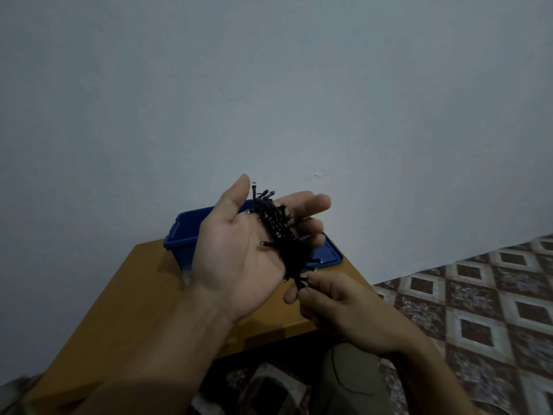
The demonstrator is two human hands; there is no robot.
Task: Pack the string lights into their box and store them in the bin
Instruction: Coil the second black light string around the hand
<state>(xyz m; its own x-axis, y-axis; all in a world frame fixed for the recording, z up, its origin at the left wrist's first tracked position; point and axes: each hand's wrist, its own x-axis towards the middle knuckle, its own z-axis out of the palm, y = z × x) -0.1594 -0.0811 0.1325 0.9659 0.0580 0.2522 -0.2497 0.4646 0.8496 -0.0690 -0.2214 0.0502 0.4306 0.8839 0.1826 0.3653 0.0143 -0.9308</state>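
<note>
Right hand (pixel 344 307) nearest us, pinching cord end of string lights (pixel 281 232); left hand (pixel 239 253) palm up, fingers relaxed, coil wound round them; bin (pixel 185 235) on worktop (pixel 125 295).

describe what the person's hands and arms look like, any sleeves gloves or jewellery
Nothing is worn that shows. The left hand and right hand have no gloves, rings or watch, and the left forearm and right forearm are uncovered, with no sleeve in view.

Dim, flat indoor light; bluish cast; soft focus throughout; fingertips motion-blurred; wide-angle bending at edges; corners murky.
</note>
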